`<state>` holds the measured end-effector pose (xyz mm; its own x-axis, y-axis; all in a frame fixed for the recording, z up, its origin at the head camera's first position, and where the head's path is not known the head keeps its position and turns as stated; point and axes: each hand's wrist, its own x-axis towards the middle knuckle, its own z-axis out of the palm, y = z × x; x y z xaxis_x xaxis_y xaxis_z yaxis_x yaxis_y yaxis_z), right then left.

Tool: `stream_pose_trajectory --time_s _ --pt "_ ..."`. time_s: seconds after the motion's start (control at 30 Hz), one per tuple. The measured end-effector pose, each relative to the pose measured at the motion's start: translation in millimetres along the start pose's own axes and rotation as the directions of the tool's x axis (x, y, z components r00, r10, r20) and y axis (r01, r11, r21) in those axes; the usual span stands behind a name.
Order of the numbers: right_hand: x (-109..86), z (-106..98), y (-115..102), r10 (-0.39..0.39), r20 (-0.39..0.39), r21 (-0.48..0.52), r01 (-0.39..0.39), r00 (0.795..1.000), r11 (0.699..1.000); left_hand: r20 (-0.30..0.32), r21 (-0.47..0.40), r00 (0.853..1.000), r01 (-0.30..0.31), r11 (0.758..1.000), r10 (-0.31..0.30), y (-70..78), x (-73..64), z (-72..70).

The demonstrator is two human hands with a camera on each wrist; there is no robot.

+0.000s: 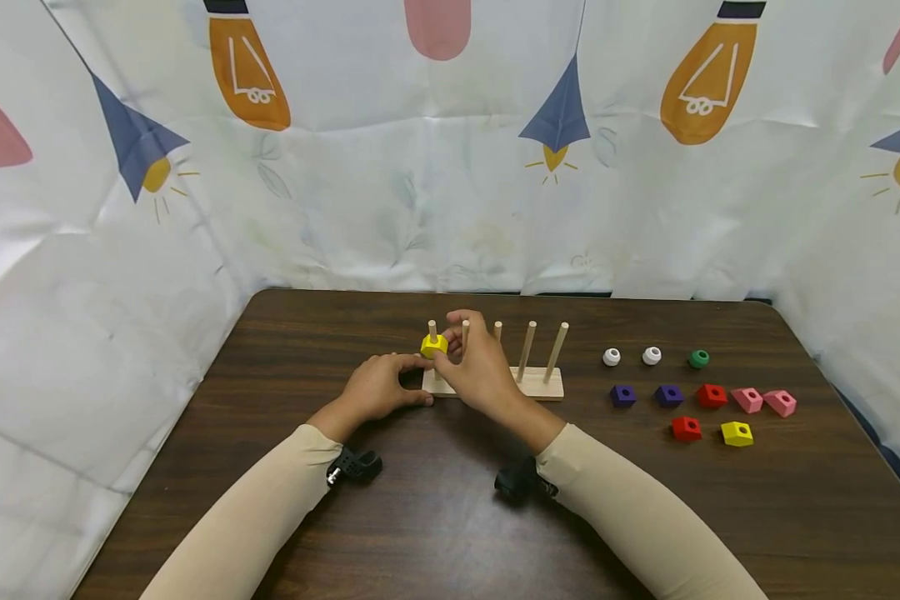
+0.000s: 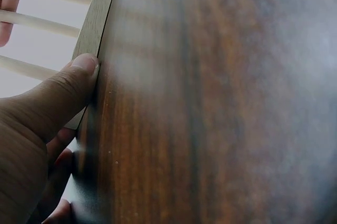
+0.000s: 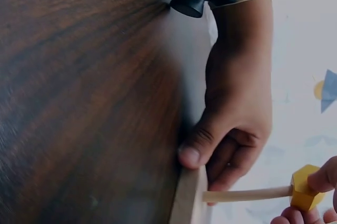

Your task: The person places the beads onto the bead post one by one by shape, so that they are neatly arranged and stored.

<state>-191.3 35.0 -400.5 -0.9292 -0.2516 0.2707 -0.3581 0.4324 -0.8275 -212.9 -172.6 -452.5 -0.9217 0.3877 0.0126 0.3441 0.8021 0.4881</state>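
A pale wooden peg stand (image 1: 543, 385) with a row of upright pegs stands on the table. My left hand (image 1: 372, 386) grips its left end, thumb against the front edge as the left wrist view shows. With thumb and fingers, my right hand (image 1: 482, 371) holds a yellow six-sided bead (image 3: 305, 188). The bead is threaded on the upper part of the leftmost peg (image 3: 247, 195), and the peg's tip sticks out above it. Below the bead that peg is bare down to the base.
On the right of the table lie loose beads: white (image 1: 652, 356), green (image 1: 698, 359), purple (image 1: 669, 396), red (image 1: 712, 396), pink (image 1: 780, 403) and yellow (image 1: 737, 434). A patterned white cloth (image 1: 435, 208) hangs behind the dark wooden table (image 1: 435, 525).
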Motion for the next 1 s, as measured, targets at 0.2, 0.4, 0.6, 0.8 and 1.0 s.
stream_pose_trajectory --time_s 0.2,0.4,0.6,0.8,1.0 --pt "-0.9 4.4 1.7 0.068 0.008 0.021 -0.068 0.998 0.997 -0.008 -0.001 1.0 -0.006 1.0 0.006 0.5 -1.0 -0.6" --pt "-2.9 7.8 4.9 0.117 0.001 0.015 -0.117 0.993 0.993 -0.006 -0.005 1.0 -0.001 1.0 0.001 1.2 -2.4 -0.7" --pt "-5.7 13.6 12.7 0.166 -0.002 -0.046 -0.166 0.986 0.985 0.002 0.012 1.0 0.001 1.0 -0.001 1.8 -2.1 -1.5" --pt "-7.8 18.9 21.5 0.169 -0.005 -0.065 -0.169 0.986 0.984 0.003 0.012 1.0 0.003 1.0 -0.003 2.2 -2.2 -0.9" --pt "-9.3 22.1 26.3 0.17 0.0 -0.079 -0.17 0.985 0.982 -0.008 0.005 1.0 0.002 1.0 -0.002 2.0 -1.7 -0.8"
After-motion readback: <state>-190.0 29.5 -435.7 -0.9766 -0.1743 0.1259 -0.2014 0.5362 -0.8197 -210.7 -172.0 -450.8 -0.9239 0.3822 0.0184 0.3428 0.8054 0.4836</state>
